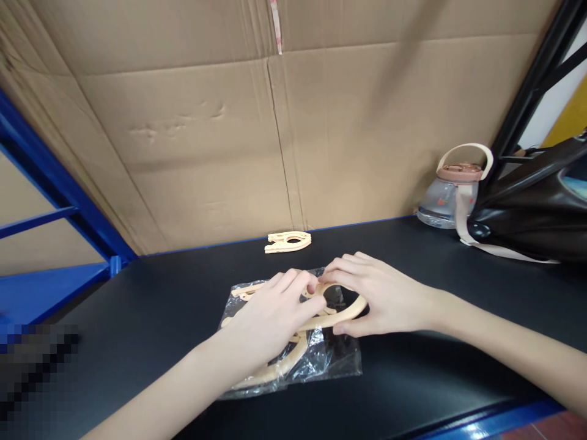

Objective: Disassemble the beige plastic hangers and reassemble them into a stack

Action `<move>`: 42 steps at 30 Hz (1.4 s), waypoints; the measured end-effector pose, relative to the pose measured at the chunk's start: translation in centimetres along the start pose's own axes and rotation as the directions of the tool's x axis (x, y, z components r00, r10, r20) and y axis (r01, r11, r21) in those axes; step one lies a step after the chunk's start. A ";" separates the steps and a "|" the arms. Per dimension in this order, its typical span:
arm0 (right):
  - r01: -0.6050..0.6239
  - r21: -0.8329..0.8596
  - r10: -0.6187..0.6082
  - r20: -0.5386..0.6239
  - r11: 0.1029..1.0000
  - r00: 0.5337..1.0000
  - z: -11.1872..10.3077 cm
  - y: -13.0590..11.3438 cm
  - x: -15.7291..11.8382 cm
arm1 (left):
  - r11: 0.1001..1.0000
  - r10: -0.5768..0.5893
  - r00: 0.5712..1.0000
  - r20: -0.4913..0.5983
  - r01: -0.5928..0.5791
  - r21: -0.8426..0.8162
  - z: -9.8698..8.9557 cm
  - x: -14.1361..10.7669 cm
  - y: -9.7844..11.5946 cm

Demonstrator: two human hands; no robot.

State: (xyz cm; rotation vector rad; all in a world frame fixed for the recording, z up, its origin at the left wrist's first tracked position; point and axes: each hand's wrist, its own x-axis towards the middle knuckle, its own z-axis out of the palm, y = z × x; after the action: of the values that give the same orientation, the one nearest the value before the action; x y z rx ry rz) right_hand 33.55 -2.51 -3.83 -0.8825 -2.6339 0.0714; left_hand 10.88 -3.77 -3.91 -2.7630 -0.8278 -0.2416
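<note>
A beige plastic folding hanger [342,319] lies over a clear plastic bag [337,360] on the black table. My right hand [367,293] grips its rounded end, thumb on the near side and fingers on the far side. Further left, my left hand [288,305] has its fingers curled down on the same hanger, thumb pressed against it. Beneath my left wrist, another beige hanger [293,360] shows in or under the bag; my hand and arm hide part of it. A folded beige hanger [288,242] rests apart, near the table's back edge.
A cardboard wall [206,153] rises behind the black table [174,318]. At the back right stand a clear bottle [443,198] with a pink lid and strap, and a black bag [523,205]. A blue metal frame [59,183] borders the left side.
</note>
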 end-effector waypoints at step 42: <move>0.040 0.048 -0.041 0.026 0.998 0.999 3.6 -0.1 0.3 | 0.560 -0.400 0.870 0.289 0.482 -0.674 2.3 -0.9 -6.1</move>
State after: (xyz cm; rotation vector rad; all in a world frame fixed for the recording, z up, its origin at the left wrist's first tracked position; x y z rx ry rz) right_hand 32.05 -2.17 -7.07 -0.8175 -2.6624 0.1357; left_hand 6.95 1.39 -5.12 -3.2212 -1.8154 -0.6613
